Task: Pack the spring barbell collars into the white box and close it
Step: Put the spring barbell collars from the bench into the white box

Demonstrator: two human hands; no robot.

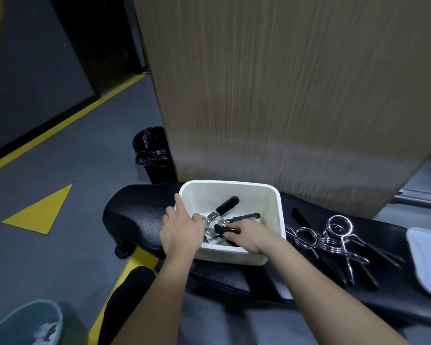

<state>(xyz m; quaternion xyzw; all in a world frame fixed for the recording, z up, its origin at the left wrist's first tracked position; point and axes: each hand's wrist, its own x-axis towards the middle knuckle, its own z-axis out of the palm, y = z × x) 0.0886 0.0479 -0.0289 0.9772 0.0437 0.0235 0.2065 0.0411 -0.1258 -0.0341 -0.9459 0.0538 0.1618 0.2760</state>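
An open white box (234, 188) stands on a black padded bench (135, 220). Inside it lie chrome spring collars with black handles (227, 204). My left hand (181, 229) rests over the box's left rim, its forefinger stretched along the edge and its other fingers down inside. My right hand (249, 236) reaches into the box from the near side and grips the black handle of a collar (220, 229). Several more spring collars (334, 241) lie on the bench to the right of the box. The white lid (426, 260) lies at the far right.
A tall wood-grain panel (284, 95) rises right behind the bench. A black bin with a liner (153, 153) stands on the grey floor to its left. A teal bucket (28, 324) sits at the lower left. Yellow floor markings (40, 212) run across the floor.
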